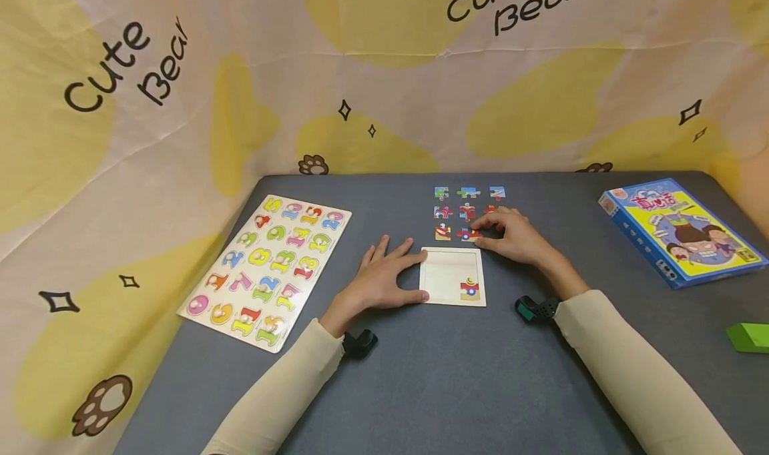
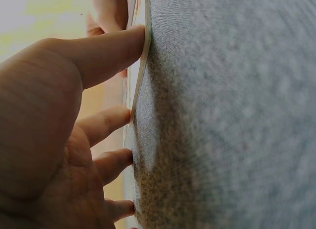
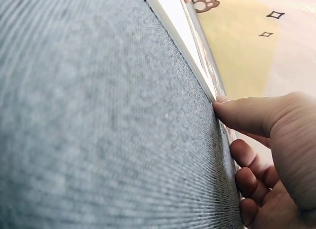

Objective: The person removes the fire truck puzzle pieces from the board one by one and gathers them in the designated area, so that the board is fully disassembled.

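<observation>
A square white puzzle tray (image 1: 441,275) lies at the middle of the table, with one red, blue and yellow jigsaw piece (image 1: 470,289) in its lower right corner. My left hand (image 1: 381,278) is spread flat beside it, thumb and index fingertips touching its left edge; the left wrist view shows the thumb against the rim. Behind the tray, the thumb and index finger of my right hand (image 1: 513,238) pinch the right side of a red and yellow jigsaw piece (image 1: 464,235). That hand's other fingers are bent, partly covering another piece behind.
Several loose jigsaw pieces (image 1: 441,193) lie in rows behind the tray. A number puzzle board (image 1: 264,241) is on the left. On the right are a blue and yellow box (image 1: 685,231) and a green block (image 1: 747,338). A printed cloth (image 1: 384,75) hangs behind the grey table (image 1: 444,381).
</observation>
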